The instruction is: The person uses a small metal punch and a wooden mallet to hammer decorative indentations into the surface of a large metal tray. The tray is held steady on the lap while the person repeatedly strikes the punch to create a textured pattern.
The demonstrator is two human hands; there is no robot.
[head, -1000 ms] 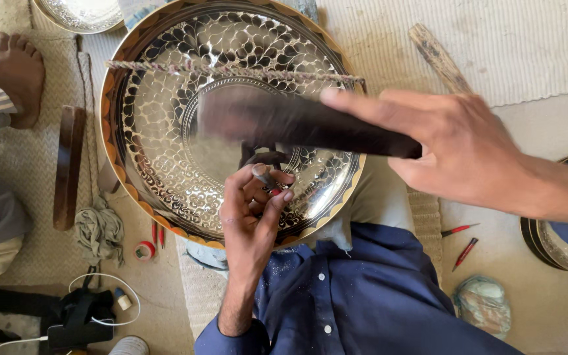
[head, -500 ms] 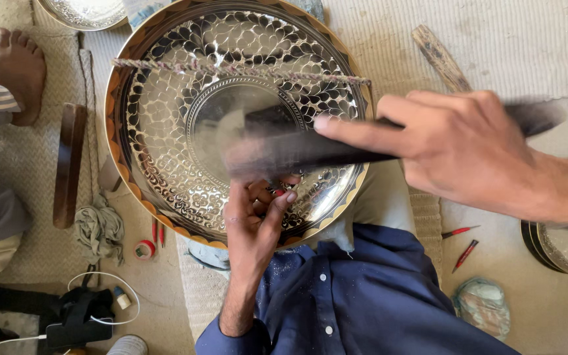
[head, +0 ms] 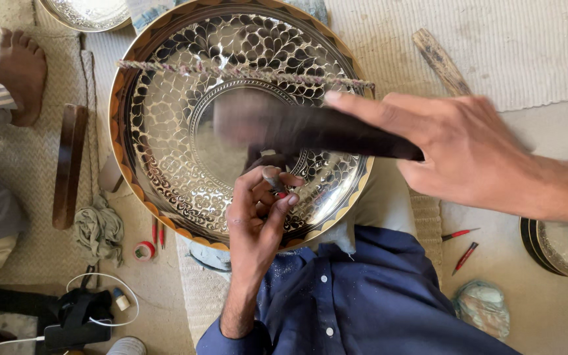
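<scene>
Brass engraved tray (head: 165, 138) propped in lap, nearly whole face already patterned. Left hand (head: 258, 217), fingers pinching small chisel (head: 272, 179) at tray's 5 o'clock band. Right hand (head: 468, 154), fingers wrapped around dark mallet (head: 323, 128), blurred, over centre. Little bare metal left.

Single head-worn view, looking steeply down, close over the engraved metal tray (head: 165, 118) on the lap; floor mat (head: 494, 46) fills the surround.

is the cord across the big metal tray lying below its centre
No, the cord crosses the tray above its centre.
</scene>
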